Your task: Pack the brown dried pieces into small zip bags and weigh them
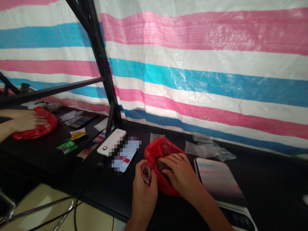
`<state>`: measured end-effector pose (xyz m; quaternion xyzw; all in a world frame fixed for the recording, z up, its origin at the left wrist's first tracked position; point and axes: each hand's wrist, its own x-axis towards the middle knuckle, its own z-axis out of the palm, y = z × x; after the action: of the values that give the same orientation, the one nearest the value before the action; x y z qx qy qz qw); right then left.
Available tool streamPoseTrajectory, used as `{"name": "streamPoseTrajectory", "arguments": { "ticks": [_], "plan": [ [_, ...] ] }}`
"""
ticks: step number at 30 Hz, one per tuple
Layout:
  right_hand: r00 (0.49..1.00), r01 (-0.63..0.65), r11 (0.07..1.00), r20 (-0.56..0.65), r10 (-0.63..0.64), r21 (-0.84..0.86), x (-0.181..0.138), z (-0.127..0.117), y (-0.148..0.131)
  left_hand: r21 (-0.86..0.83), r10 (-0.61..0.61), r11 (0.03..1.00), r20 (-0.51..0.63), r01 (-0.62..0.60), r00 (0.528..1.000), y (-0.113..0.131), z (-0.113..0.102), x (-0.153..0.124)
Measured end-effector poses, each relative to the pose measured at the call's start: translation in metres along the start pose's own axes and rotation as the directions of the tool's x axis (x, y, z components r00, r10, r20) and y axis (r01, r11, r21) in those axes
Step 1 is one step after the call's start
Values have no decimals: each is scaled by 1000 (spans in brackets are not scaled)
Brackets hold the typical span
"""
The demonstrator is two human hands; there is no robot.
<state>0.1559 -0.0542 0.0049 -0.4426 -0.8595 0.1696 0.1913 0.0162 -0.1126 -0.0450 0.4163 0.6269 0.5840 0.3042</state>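
Observation:
My left hand [144,195] is closed around a small clear plastic bag [146,175], whose mouth gapes upward with something dark inside. Just to its right, a red plastic bag [155,148] lies open on the black table. Brown pieces [158,163] show in its opening; they are too small to name exactly. My right hand [183,173] reaches into the red bag from the right, its fingers curled down over the brown contents. What those fingertips hold is hidden.
Left of the bags lie a phone [127,157] and a white device [112,142]. Clear plastic bags [204,149] lie behind, a striped-topped case [218,179] at right. A black frame post [98,54] rises at left. Beyond, another person's hand [31,121] rests on a red bag [51,123].

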Motion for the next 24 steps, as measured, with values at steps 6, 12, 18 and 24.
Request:
{"name": "streamPoseTrajectory", "arguments": {
  "ticks": [6,12,18,24],
  "plan": [
    [991,9,996,-130,2,85,-1,-10,5,-48,11,999,-58,-14,998,1,-4,-3],
    [966,197,972,-195,-169,130,-7,-12,-4,-10,-26,1000,21,26,999,0,-4,-5],
    [923,372,927,-126,-363,54,-11,-5,-17,19,34,999,101,-37,994,-5,-6,-8],
    [938,341,939,-93,-335,49,-9,-9,-15,82,90,992,79,-96,993,-3,-7,-9]
  ]
}}
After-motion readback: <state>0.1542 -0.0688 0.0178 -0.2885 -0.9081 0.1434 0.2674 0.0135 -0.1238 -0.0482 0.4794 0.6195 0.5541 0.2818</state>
